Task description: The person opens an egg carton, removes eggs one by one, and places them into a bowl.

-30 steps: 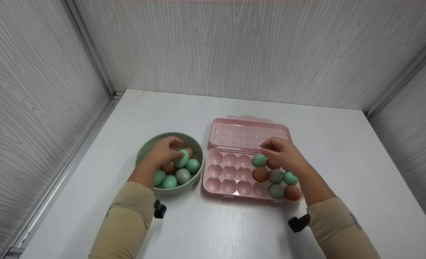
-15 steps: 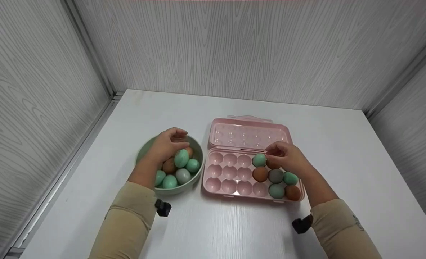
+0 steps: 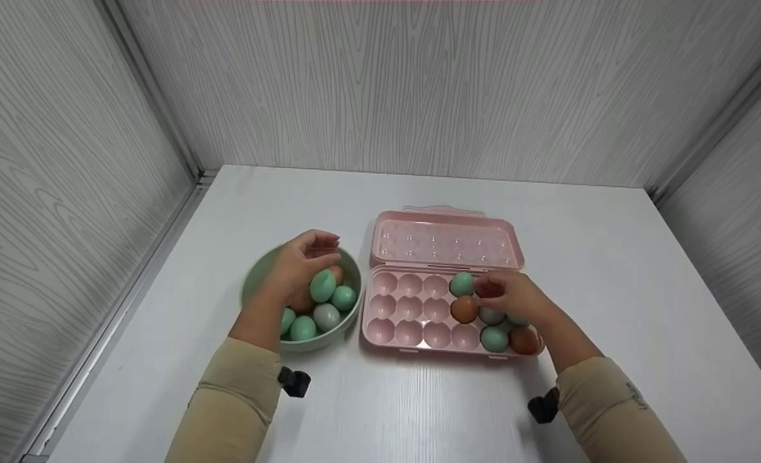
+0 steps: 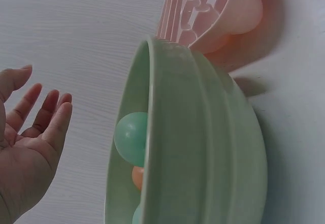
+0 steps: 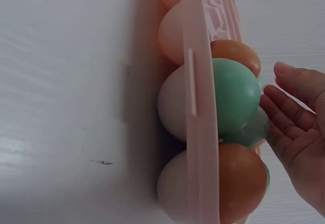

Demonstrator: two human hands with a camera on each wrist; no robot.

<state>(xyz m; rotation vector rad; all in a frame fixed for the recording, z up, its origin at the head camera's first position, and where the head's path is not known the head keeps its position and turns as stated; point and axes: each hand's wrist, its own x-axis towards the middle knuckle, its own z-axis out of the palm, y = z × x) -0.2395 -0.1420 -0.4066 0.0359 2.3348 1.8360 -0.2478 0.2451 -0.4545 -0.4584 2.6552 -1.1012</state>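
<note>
A green bowl (image 3: 251, 283) holds green, brown and grey eggs. Above it hovers my left hand (image 3: 300, 267), fingers loosely bent with nothing in them; a green egg (image 3: 323, 285) lies just below the thumb. The left wrist view shows that hand (image 4: 33, 142) apart from the bowl (image 4: 203, 132). My right hand (image 3: 512, 296) is over the right part of a pink egg carton (image 3: 448, 299), hiding some eggs. Its thumb and fingers (image 5: 284, 109) stand apart, close to the eggs, and hold nothing. Nearest to it are a green egg (image 3: 462, 284) and a brown egg (image 3: 464, 310).
The carton's lid (image 3: 448, 241) lies folded back behind its base. Cups (image 3: 409, 308) on the carton's left side hold no eggs. The white table (image 3: 406, 411) meets panelled walls at the left, back and right.
My left hand has let go of the green egg and risen slightly from the bowl's eggs. My right hand has moved a little towards me and to the right over the carton.
</note>
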